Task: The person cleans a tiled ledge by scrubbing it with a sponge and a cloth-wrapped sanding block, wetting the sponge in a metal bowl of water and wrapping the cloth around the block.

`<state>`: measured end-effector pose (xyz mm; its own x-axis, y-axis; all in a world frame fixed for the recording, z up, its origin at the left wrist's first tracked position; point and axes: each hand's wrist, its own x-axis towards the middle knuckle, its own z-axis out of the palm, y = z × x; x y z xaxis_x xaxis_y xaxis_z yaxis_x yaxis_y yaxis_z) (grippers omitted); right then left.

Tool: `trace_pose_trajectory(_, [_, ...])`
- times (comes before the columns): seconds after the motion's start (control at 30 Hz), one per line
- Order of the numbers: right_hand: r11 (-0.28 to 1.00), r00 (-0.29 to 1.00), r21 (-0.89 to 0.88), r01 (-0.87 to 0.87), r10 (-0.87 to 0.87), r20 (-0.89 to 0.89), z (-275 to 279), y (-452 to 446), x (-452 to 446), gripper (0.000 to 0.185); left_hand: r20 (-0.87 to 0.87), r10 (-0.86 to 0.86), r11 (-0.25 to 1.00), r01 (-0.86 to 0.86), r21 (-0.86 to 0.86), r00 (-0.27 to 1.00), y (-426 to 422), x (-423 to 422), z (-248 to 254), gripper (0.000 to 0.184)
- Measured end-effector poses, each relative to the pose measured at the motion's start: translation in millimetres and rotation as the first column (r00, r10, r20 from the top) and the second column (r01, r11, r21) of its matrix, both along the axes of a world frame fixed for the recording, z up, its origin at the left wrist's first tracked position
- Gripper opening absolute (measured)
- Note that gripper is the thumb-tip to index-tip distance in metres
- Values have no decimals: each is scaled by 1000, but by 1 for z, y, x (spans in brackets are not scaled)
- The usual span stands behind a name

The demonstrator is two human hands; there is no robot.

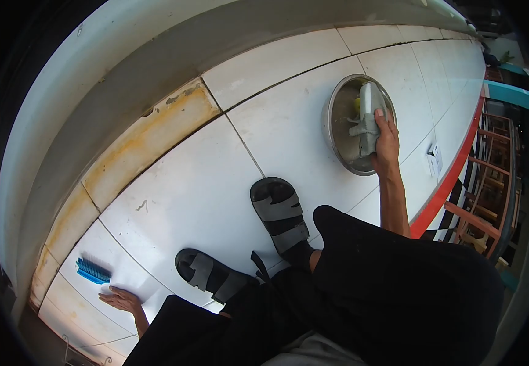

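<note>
Evidently, in the head view, the step in hand was the handling of a grey cloth [368,139] in the steel bowl [341,131], at two o'clock from centre. The right hand [387,143] reached over the rim with fingers partly bent against the cloth; whether they gripped it could not be told. The left hand [123,300], toward eight o'clock, was spread, with nothing visible in its grasp, near a blue brush [94,271] at its ten-to-eleven o'clock. Lifting the cloth would probably have called for a firm pinch and clearance past the rim. The cloth looked limp and bunched, paler toward twelve o'clock, with a yellow-green item [357,105] just beside it at eleven.
</note>
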<state>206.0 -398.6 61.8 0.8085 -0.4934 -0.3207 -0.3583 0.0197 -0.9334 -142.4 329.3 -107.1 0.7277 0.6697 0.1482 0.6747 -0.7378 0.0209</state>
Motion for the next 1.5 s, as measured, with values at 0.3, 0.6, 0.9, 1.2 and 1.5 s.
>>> trace_pose_trajectory(0.3, [903, 987, -399, -159, 144, -70, -6, 11, -2, 49, -5, 94, 996, -94, -2, 996, -8, 4, 8, 82])
trace_pose_trajectory(0.6, [966, 987, 243, -83, 113, -111, 13, 11, 13, 46, 14, 58, 997, -59, 57, 998, -3, 1, -1, 84])
trace_pose_trajectory(0.9, [908, 999, 417, -42, 50, -6, 33, 0, 16, 48, 7, -18, 955, 15, 297, 1000, 68, -13, -40, 81])
trace_pose_trajectory(1.2, [609, 897, -659, -442, 290, -333, -21, -25, 176, 65, 282, 123, 972, -174, 161, 952, 57, 57, -35, 71])
trace_pose_trajectory(1.5, [227, 818, -786, -575, 198, -541, -112, -38, 230, 59, 122, -182, 924, 127, 359, 976, 62, 35, -42, 50])
